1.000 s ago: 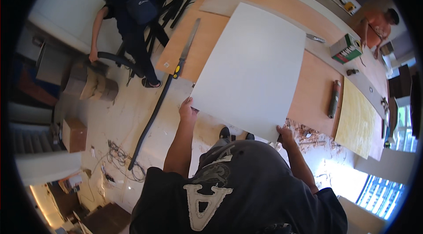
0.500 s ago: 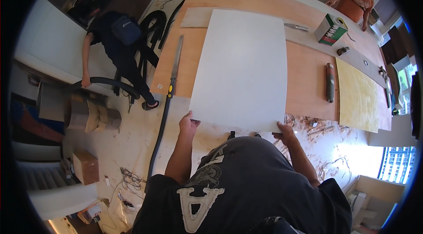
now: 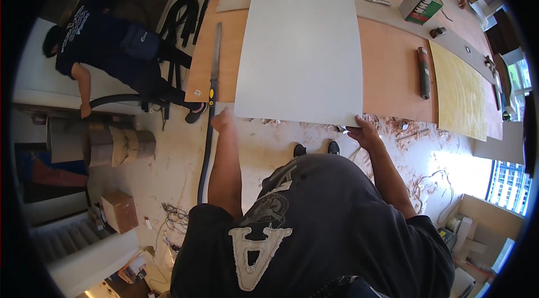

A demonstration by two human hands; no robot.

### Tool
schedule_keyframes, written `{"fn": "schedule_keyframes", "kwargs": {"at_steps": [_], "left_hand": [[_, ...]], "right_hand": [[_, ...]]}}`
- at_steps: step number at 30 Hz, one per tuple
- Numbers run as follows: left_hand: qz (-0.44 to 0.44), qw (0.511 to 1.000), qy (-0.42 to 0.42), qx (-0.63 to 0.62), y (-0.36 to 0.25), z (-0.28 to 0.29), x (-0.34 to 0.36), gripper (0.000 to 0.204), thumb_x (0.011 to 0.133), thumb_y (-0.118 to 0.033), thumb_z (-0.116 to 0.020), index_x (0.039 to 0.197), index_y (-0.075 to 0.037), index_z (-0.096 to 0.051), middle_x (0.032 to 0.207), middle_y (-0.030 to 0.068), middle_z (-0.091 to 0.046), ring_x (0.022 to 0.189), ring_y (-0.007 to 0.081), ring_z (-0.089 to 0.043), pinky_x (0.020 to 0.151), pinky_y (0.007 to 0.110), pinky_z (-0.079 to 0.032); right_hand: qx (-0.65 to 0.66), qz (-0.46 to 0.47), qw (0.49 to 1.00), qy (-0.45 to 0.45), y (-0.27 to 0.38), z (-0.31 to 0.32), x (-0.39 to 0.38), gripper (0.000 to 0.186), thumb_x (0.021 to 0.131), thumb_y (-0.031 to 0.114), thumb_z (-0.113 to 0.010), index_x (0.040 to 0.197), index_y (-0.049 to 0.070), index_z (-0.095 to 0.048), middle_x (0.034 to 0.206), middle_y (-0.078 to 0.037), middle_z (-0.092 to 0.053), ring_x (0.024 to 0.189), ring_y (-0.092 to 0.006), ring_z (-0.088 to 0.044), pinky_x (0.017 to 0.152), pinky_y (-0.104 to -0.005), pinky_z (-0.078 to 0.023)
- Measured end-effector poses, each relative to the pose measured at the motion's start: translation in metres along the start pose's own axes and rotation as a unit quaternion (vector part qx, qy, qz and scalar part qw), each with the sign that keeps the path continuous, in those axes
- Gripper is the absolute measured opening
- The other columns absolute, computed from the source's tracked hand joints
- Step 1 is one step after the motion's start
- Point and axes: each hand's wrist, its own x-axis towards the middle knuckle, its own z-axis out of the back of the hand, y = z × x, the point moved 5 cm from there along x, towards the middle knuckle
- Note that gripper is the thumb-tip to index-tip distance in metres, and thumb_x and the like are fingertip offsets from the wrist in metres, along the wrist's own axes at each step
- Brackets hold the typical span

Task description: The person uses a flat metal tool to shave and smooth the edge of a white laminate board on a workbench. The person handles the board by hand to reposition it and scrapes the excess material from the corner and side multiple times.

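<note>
1. The white panel lies over the plywood-topped desk, its near edge jutting a little past the wood; from here I can't tell whether that edge is lifted.
2. What worries me is the handsaw: its handle pokes out over the edge near the left hand, so a careless sweep could knock it to the floor.
3. Uneven support might also skew the panel into the silver hand tool beside its far right corner.
4. The right hand pinches the near right corner, elbow bent, forearm slanting inward.
5. The left forearm points forward, fingers hidden beside the near left corner; whether they grasp anything, I can't tell.
</note>
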Motion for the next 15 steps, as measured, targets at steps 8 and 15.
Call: {"fn": "schedule_keyframes", "kwargs": {"at_steps": [8,15], "left_hand": [[-0.283,0.899,-0.168,0.289,-0.125,0.002,-0.054,0.053,0.084,-0.032,-0.072,0.116,0.008,-0.057,0.113,0.0273,-0.064,0.105,0.0409,-0.065,0.091,0.047,-0.053],[-0.333,0.847,-0.020,0.413,-0.142,-0.042,0.001,0.052,0.082,-0.033,-0.075,0.114,0.005,-0.060,0.114,0.0286,-0.067,0.109,0.0435,-0.064,0.092,0.049,-0.052]], "right_hand": [[0.051,-0.005,0.998,-0.040,-0.017,0.042,-0.003,0.046,0.101,0.035,-0.056,0.131,0.000,-0.053,0.120,-0.020,-0.066,0.110,-0.0329,-0.065,0.097,-0.0475,-0.050],[0.031,0.006,0.997,-0.073,-0.017,0.012,-0.003,0.046,0.101,0.036,-0.055,0.130,-0.001,-0.054,0.124,-0.022,-0.064,0.115,-0.0339,-0.063,0.095,-0.0482,-0.051]]}}
